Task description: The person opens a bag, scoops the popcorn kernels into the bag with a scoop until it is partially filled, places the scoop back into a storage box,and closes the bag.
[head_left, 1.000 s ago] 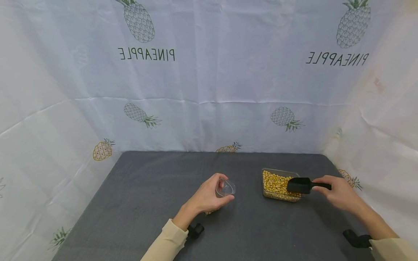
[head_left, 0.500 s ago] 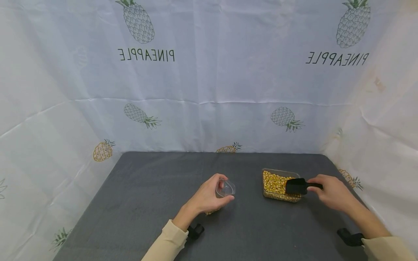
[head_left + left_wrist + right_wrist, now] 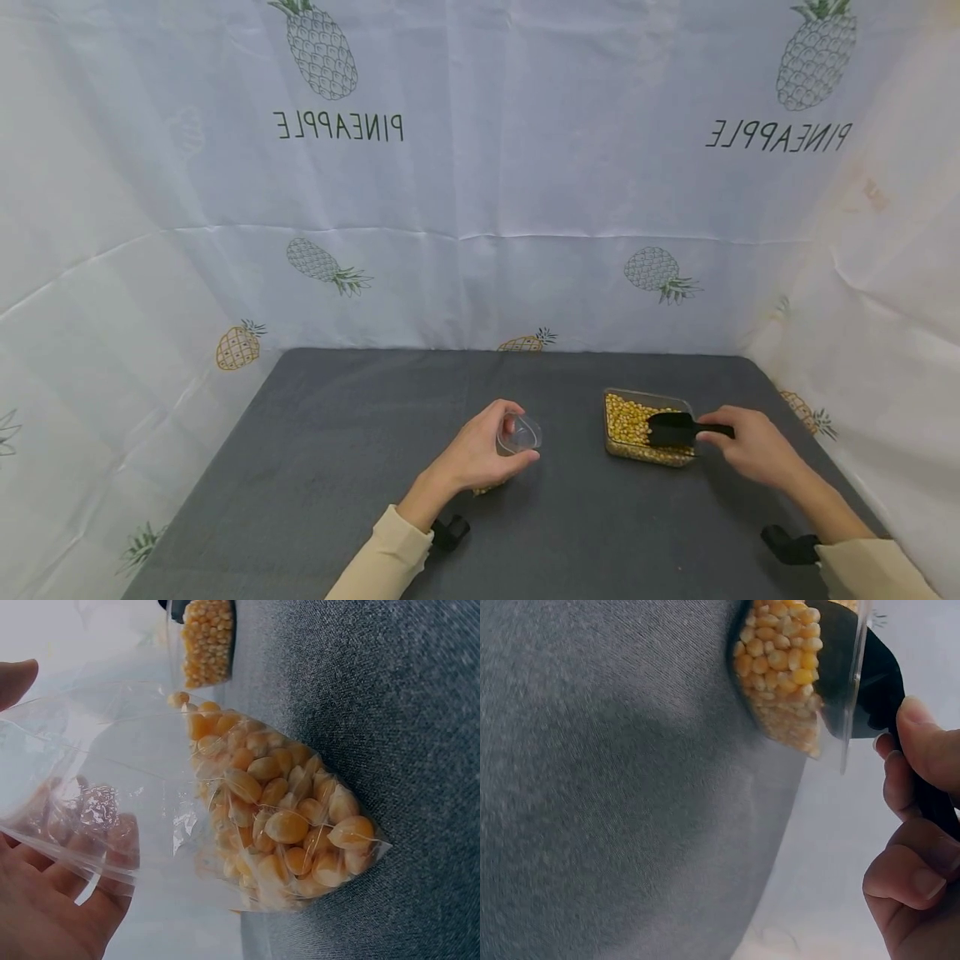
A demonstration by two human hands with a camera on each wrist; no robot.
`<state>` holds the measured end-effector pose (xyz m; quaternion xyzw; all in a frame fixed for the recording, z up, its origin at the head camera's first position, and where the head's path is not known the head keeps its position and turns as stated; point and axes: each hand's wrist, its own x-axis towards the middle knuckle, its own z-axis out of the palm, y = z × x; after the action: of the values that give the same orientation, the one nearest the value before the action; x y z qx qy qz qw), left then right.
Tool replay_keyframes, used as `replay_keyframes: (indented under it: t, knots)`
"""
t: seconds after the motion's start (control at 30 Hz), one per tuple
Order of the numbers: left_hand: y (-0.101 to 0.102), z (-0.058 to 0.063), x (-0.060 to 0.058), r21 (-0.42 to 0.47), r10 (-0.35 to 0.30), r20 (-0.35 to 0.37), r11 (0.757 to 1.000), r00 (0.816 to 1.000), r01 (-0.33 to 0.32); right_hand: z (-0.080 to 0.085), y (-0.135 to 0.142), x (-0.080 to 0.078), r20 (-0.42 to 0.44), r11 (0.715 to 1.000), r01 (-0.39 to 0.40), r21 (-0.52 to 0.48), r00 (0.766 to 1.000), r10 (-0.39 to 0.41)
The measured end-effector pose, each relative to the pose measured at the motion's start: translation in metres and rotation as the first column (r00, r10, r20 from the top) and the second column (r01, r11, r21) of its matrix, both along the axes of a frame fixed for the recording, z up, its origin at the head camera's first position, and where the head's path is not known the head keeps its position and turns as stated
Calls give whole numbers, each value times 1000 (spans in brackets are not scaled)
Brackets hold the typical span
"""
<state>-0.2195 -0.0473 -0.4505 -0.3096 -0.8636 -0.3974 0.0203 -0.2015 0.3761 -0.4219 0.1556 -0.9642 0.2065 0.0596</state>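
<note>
My left hand (image 3: 468,454) holds a clear plastic bag (image 3: 157,761) by its mouth, fingers and thumb spread round the rim so that it gapes. Corn kernels (image 3: 281,825) fill the bag's lower part, which rests on the grey tabletop. To the right, my right hand (image 3: 757,446) grips a black scoop (image 3: 671,429) by its handle, thumb on top. The scoop's blade dips into the corn inside a clear rectangular container (image 3: 637,452). In the right wrist view, part of the blade (image 3: 881,686) shows behind the container's rim, its tip hidden by kernels.
The grey tabletop (image 3: 337,467) reaches to a white pineapple-print curtain (image 3: 480,283) behind and at both sides. The container stands near the right back of the table. A dark strap device (image 3: 450,533) sits at the left wrist, another (image 3: 791,546) at the right.
My right hand has moved left with the scoop, and the blade has pushed further left into the corn in the container. The left hand and the bag stay in place.
</note>
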Motion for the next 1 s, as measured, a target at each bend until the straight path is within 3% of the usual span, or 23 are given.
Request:
replay_keyframes:
  t: [0.37,1.0]
  knots:
    - [1,0,0,-3,-4,1,1000,1000,4,-18,-3,-3,-2,997,-9,-83,1000,9]
    - [2,0,1,-12,-3,9,1000,1000,3,-32,-17,-12,55,991,21,-132,998,-14]
